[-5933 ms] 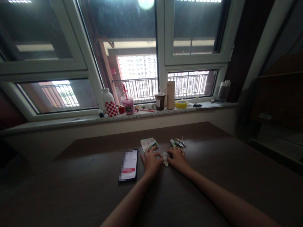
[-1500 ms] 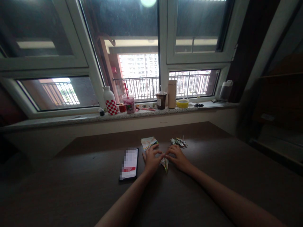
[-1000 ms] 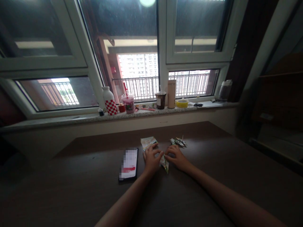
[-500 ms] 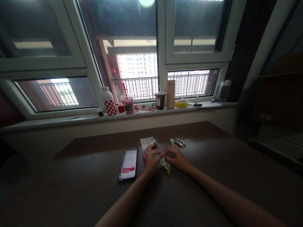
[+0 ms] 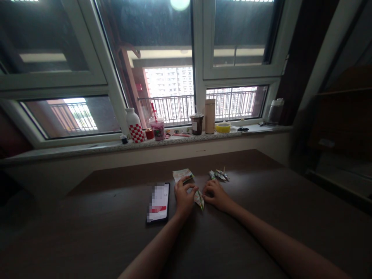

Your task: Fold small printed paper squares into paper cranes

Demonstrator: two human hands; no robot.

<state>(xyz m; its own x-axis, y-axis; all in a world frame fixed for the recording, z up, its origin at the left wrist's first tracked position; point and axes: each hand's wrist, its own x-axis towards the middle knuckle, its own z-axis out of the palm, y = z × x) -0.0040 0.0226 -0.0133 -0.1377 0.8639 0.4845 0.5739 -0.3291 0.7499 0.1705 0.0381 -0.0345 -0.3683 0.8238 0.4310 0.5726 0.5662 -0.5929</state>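
Note:
A small pointed piece of folded paper, whitish with green and orange print, is between my two hands over the brown table. My left hand pinches its upper left edge between thumb and finger. Curled at the paper's right edge, my right hand has thumb and fingertips drawn together on it; the exact contact is small and dim. Behind my left fingers lies a flat printed paper sheet. Just beyond my right hand is a little pile of folded paper pieces.
A phone with a lit screen lies left of my left hand. Along the windowsill stand a checkered bottle, a pink drink cup, a dark drink cup, a tan cylinder and yellow tape.
The folded paper has shifted slightly left and turned, its lower tip moving left. My fingertips, touching each other before, are now a little apart, with the paper showing between them.

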